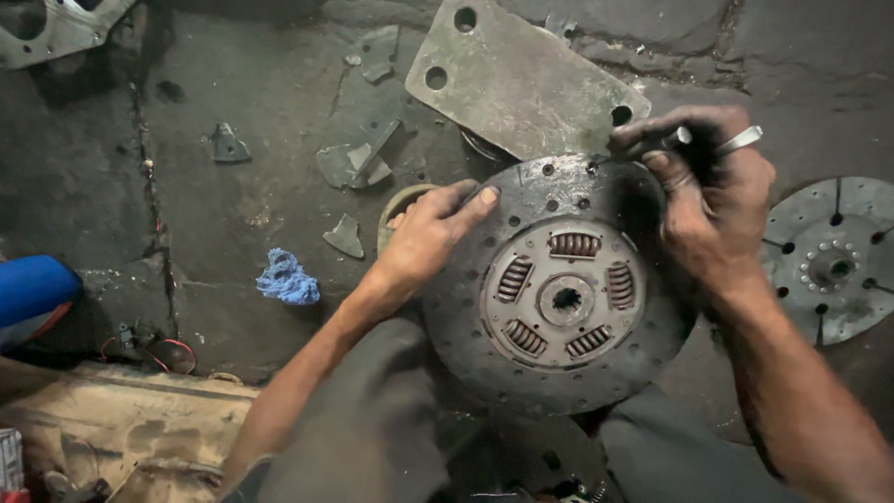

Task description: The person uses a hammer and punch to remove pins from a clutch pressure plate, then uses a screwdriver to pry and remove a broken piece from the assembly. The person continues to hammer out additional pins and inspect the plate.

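A round clutch disc (559,289) with coil springs around a splined hub rests tilted between my knees. My left hand (430,233) lies flat on its left rim, fingers spread, steadying it. Over the disc's upper right edge, my right hand (712,200) is closed around a small shiny metal tool (742,140) that sticks out at both sides of the fist. Its tip sits near a rivet hole at the top rim.
A grey metal plate (521,79) with holes lies behind the disc. A second clutch disc (833,261) lies at the right. Metal scraps (358,163) and a blue rag (287,279) sit on the dirty cracked floor. A blue object (33,293) is at left.
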